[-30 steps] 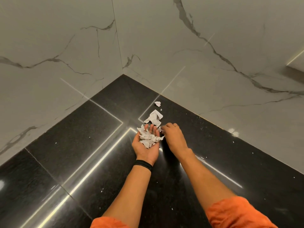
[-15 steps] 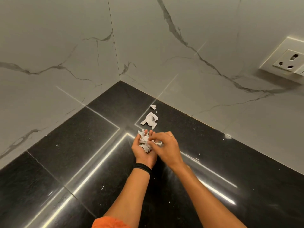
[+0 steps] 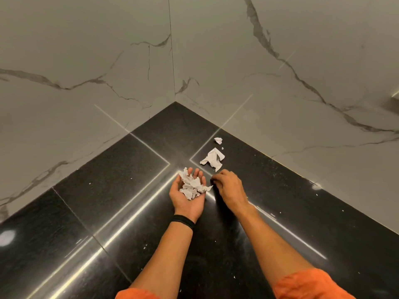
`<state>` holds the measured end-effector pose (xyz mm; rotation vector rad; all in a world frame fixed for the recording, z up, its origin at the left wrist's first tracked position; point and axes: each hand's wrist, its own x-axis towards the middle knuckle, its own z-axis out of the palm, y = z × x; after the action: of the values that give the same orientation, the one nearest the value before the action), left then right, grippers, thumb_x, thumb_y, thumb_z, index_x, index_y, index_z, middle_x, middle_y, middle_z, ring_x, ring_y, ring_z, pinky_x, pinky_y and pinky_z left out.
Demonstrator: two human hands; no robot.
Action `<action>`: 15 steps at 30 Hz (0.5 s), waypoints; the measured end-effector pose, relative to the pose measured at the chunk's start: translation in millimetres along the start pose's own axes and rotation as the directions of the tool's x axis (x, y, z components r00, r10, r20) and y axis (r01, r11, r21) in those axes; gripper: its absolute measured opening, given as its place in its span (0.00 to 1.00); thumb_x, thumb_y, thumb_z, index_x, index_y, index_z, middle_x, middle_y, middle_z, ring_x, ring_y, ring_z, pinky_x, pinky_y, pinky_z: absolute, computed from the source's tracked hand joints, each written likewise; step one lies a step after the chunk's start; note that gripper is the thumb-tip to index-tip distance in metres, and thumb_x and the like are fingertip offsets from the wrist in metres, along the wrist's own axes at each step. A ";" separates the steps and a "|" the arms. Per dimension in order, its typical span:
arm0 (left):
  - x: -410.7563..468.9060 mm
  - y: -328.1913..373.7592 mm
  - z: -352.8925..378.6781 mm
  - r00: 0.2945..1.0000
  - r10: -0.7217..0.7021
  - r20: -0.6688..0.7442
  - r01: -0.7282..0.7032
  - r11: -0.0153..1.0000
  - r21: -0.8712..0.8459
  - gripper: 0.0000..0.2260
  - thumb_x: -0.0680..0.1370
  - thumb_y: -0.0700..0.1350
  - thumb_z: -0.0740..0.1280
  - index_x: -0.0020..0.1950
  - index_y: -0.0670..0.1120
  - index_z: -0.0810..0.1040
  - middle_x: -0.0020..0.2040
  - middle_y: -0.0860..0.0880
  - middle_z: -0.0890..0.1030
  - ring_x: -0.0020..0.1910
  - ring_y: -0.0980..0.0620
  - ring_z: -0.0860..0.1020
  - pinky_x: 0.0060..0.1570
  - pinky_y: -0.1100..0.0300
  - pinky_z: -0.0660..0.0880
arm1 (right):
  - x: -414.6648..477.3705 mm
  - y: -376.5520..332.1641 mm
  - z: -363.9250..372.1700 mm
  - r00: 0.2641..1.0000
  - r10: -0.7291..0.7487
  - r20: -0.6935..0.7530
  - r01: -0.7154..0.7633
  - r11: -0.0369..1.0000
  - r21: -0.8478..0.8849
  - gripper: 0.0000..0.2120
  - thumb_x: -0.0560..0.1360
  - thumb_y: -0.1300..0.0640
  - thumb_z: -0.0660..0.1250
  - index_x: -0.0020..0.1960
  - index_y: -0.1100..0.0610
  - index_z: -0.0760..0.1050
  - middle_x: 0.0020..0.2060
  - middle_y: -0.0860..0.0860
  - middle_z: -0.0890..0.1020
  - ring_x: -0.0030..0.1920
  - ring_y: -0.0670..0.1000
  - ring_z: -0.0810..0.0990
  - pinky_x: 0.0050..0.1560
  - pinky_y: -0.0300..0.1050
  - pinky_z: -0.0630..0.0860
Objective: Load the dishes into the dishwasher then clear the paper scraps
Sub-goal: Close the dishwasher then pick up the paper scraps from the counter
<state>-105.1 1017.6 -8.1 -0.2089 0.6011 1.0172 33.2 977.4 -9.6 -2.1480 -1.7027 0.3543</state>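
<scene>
Left hand (image 3: 185, 205) lies released under crumpled scraps (image 3: 192, 186); right hand (image 3: 231, 186), curled, grasp unclear, sits just beside a loose scrap (image 3: 212, 158).

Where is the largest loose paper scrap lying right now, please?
In the head view, the largest loose scrap lies on the black counter, just beyond the right hand, with a smaller scrap behind it.

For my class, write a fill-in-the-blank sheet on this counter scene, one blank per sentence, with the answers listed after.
The left hand lies palm ____ with scraps heaped on it.
A ____ band circles the left wrist.
The right hand faces palm ____ beside a loose scrap on the counter.
Both sleeves are ____.
Answers: up, black, down, orange.
</scene>
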 end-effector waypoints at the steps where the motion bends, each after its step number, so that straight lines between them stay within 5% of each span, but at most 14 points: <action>1: 1.5 -1.2 0.2 1.000 -0.007 -0.001 0.007 1.000 0.011 0.18 0.81 0.50 0.61 0.64 0.41 0.79 0.58 0.42 0.82 0.61 0.42 0.79 0.68 0.49 0.72 | -1.6 -0.5 0.0 0.999 0.039 -0.028 -0.038 0.998 0.051 0.09 0.80 0.60 0.66 0.54 0.53 0.84 0.48 0.50 0.82 0.50 0.54 0.79 0.52 0.46 0.74; 4: 3.1 -6.5 0.2 0.999 -0.031 0.010 0.030 0.998 0.049 0.21 0.80 0.51 0.62 0.69 0.42 0.77 0.63 0.42 0.80 0.67 0.42 0.77 0.70 0.49 0.70 | -4.6 -10.6 -15.0 0.949 0.272 -0.160 -0.188 0.895 0.404 0.06 0.77 0.57 0.71 0.53 0.51 0.84 0.46 0.44 0.84 0.47 0.43 0.82 0.53 0.45 0.80; 6: -0.2 -11.4 1.1 0.998 -0.056 0.027 0.054 0.997 0.063 0.20 0.81 0.52 0.62 0.68 0.42 0.77 0.65 0.42 0.79 0.69 0.42 0.75 0.72 0.48 0.68 | -6.6 -25.1 -34.3 0.943 0.280 -0.179 -0.140 0.823 0.550 0.05 0.76 0.57 0.73 0.51 0.51 0.85 0.43 0.42 0.85 0.44 0.41 0.82 0.50 0.39 0.80; 10: -5.5 -18.2 3.3 0.988 -0.127 0.088 0.123 0.991 0.052 0.22 0.80 0.52 0.64 0.71 0.44 0.75 0.68 0.42 0.78 0.70 0.42 0.75 0.72 0.46 0.67 | -10.8 -52.5 -59.7 0.991 0.101 -0.086 -0.037 0.830 0.556 0.05 0.74 0.58 0.73 0.46 0.50 0.86 0.40 0.39 0.86 0.40 0.42 0.83 0.44 0.34 0.76; 15: -6.6 -9.9 9.6 0.993 -0.092 0.074 0.092 0.996 0.006 0.18 0.81 0.52 0.62 0.62 0.41 0.79 0.59 0.41 0.81 0.61 0.42 0.79 0.70 0.49 0.70 | 13.0 -35.0 -42.9 0.947 0.254 -0.197 -0.111 0.833 0.542 0.05 0.77 0.58 0.71 0.51 0.51 0.84 0.44 0.43 0.85 0.43 0.42 0.82 0.51 0.44 0.81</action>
<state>-95.7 1011.7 2.4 -0.1943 0.5208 0.9308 23.6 991.2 44.7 -1.8452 -1.0891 0.4984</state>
